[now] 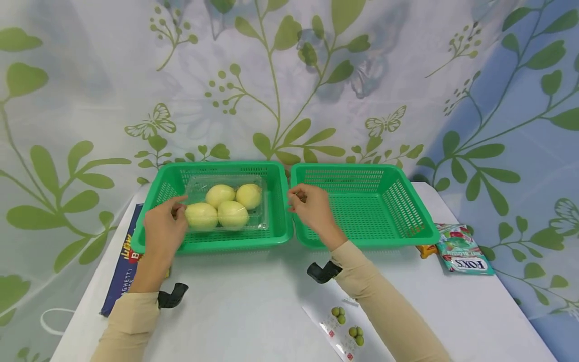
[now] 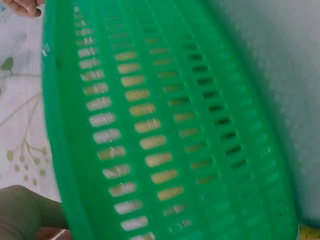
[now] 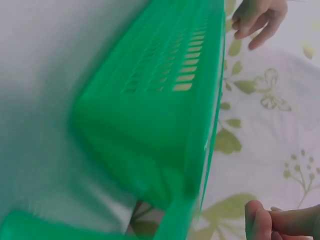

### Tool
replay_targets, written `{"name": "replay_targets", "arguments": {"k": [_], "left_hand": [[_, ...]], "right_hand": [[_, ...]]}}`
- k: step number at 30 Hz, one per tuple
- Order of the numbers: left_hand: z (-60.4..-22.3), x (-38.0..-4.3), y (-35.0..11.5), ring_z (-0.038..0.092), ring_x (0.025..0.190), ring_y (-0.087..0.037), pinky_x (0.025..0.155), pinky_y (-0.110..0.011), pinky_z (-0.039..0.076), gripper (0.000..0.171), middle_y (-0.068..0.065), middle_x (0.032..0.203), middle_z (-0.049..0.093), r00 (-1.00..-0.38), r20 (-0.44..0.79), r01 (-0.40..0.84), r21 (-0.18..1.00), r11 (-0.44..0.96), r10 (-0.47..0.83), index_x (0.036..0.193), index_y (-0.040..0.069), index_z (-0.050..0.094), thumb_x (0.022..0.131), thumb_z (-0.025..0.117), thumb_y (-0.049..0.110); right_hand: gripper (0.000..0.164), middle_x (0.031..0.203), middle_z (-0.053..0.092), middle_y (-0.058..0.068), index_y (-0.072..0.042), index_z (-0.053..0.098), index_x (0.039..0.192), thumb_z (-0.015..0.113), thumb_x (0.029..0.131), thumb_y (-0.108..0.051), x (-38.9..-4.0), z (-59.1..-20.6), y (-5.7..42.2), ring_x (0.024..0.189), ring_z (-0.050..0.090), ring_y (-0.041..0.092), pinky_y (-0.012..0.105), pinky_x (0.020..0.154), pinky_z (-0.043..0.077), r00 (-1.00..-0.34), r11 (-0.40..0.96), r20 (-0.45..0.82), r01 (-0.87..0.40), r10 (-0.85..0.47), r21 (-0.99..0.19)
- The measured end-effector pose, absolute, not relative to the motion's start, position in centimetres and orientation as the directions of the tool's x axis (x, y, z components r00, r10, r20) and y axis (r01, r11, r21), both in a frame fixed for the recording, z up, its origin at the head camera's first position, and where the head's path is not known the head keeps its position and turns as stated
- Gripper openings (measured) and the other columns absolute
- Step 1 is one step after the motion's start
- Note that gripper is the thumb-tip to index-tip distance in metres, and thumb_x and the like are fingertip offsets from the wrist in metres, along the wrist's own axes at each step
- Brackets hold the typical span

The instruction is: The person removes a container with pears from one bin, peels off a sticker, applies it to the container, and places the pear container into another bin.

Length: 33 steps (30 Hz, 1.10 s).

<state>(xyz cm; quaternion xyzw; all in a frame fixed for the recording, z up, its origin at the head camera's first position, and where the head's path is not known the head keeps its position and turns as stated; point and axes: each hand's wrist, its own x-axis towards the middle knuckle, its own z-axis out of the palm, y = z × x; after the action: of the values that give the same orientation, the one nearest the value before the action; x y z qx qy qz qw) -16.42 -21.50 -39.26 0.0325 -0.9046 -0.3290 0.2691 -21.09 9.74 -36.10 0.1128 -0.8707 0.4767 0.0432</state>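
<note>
In the head view, several pale yellow, round fruits (image 1: 232,214) sit in a clear plastic box (image 1: 259,221) inside the left green basket (image 1: 212,246). My left hand (image 1: 165,221) hovers at the box's left end, its index finger stretched out and the others loosely bent. Over the adjoining rims of the two baskets is my right hand (image 1: 313,206), fingers bent and thumb close to the fingertips. Neither hand shows anything in its grip. The right wrist view has the right hand's fingers (image 3: 259,220) above the rim level, with the left hand (image 3: 261,19) beyond.
A second green basket (image 1: 362,216) stands on the right, its slotted floor showing. Blue spaghetti packet (image 1: 119,276) lies at left; a Fox's candy bag (image 1: 463,251) and an orange packet (image 1: 426,250) lie at right. A printed plastic sheet (image 1: 346,329) is near the right forearm on the white table (image 1: 235,311).
</note>
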Motion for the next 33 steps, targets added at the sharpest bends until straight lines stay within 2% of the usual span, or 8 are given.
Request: {"name": "replay_targets", "arguments": {"k": [2, 8, 16, 20, 24, 28, 31, 33], "left_hand": [[-39.3, -16.8, -22.0, 0.071, 0.076, -0.036, 0.058, -0.034, 0.05, 0.03, -0.025, 0.096, 0.075, -0.86, 0.444, 0.093, 0.623, 0.777, -0.253, 0.121, -0.001, 0.071, 0.098, 0.053, -0.003], [-39.6, -17.5, -23.2, 0.067, 0.079, -0.043, 0.09, -0.066, 0.044, 0.033, -0.028, 0.099, 0.073, -0.882, 0.38, 0.018, 0.617, 0.787, -0.278, 0.124, -0.001, 0.069, 0.098, 0.049, 0.002], [-39.6, -18.5, -24.0, 0.066, 0.097, -0.049, 0.066, -0.053, 0.056, 0.041, -0.035, 0.114, 0.067, -0.953, 0.214, -0.068, 0.543, 0.837, -0.216, 0.132, -0.009, 0.06, 0.102, 0.051, 0.018], [-39.7, -19.0, -24.2, 0.064, 0.104, -0.05, 0.079, -0.058, 0.054, 0.048, -0.035, 0.121, 0.064, -0.98, 0.064, -0.124, 0.538, 0.833, -0.188, 0.136, -0.008, 0.056, 0.105, 0.047, 0.026], [-40.1, -19.5, -24.4, 0.064, 0.106, -0.048, 0.086, -0.061, 0.049, 0.05, -0.033, 0.124, 0.064, -0.985, -0.018, -0.153, 0.552, 0.82, -0.172, 0.138, -0.006, 0.055, 0.106, 0.043, 0.03], [-40.0, -19.7, -24.5, 0.062, 0.109, -0.048, 0.089, -0.063, 0.048, 0.051, -0.032, 0.126, 0.064, -0.984, -0.044, -0.167, 0.558, 0.813, -0.172, 0.139, -0.006, 0.055, 0.106, 0.043, 0.031], [-39.7, -19.7, -24.6, 0.06, 0.112, -0.05, 0.094, -0.066, 0.044, 0.051, -0.033, 0.127, 0.062, -0.983, -0.059, -0.175, 0.558, 0.811, -0.172, 0.14, -0.006, 0.054, 0.106, 0.043, 0.03], [-39.6, -19.8, -24.8, 0.058, 0.114, -0.051, 0.096, -0.067, 0.043, 0.051, -0.034, 0.128, 0.061, -0.983, -0.064, -0.176, 0.558, 0.811, -0.17, 0.14, -0.007, 0.053, 0.105, 0.043, 0.03]], "right_hand": [[0.021, 0.093, 0.073, 0.019, -0.001, 0.072, 0.114, 0.06, 0.101, -0.012, -21.4, -36.0, 8.7, 0.08, 0.075, 0.032, 0.028, 0.063, 0.06, -0.975, 0.523, 0.154, -0.217, -0.161, -0.824], [0.022, 0.097, 0.076, 0.012, -0.005, 0.073, 0.116, 0.061, 0.101, -0.017, -22.3, -36.5, 6.1, 0.08, 0.074, 0.024, 0.027, 0.059, 0.055, -0.975, 0.611, 0.118, -0.21, -0.187, -0.763], [0.039, 0.131, 0.066, 0.014, -0.004, 0.061, 0.135, 0.055, 0.104, -0.028, -23.1, -37.0, 3.0, 0.11, 0.067, 0.031, 0.046, 0.089, 0.057, -0.977, 0.691, 0.0, -0.151, -0.213, -0.707], [0.046, 0.129, 0.063, 0.019, 0.0, 0.047, 0.146, 0.047, 0.107, -0.025, -23.6, -37.5, 1.9, 0.08, 0.063, 0.025, 0.039, 0.073, 0.054, -0.974, 0.684, -0.073, -0.096, -0.215, -0.723], [0.047, 0.101, 0.064, 0.019, 0.003, 0.039, 0.15, 0.039, 0.108, -0.018, -24.0, -38.3, 1.3, 0.055, 0.04, 0.016, 0.03, 0.055, 0.039, -0.974, 0.643, -0.121, -0.031, -0.192, -0.766], [0.05, 0.127, 0.06, 0.025, 0.004, 0.033, 0.153, 0.036, 0.108, -0.016, -24.2, -38.7, 1.1, 0.082, 0.057, 0.025, 0.036, 0.072, 0.048, -0.975, 0.616, -0.15, 0.017, -0.166, -0.787], [0.05, 0.15, 0.046, 0.025, 0.005, 0.032, 0.153, 0.035, 0.107, -0.014, -24.2, -38.8, 1.0, 0.114, 0.056, 0.033, 0.042, 0.089, 0.047, -0.974, 0.609, -0.16, 0.03, -0.16, -0.792], [0.051, 0.154, 0.043, 0.025, 0.005, 0.031, 0.154, 0.034, 0.105, -0.012, -24.3, -38.8, 0.9, 0.119, 0.054, 0.037, 0.045, 0.092, 0.047, -0.972, 0.6, -0.167, 0.036, -0.165, -0.799]]}}
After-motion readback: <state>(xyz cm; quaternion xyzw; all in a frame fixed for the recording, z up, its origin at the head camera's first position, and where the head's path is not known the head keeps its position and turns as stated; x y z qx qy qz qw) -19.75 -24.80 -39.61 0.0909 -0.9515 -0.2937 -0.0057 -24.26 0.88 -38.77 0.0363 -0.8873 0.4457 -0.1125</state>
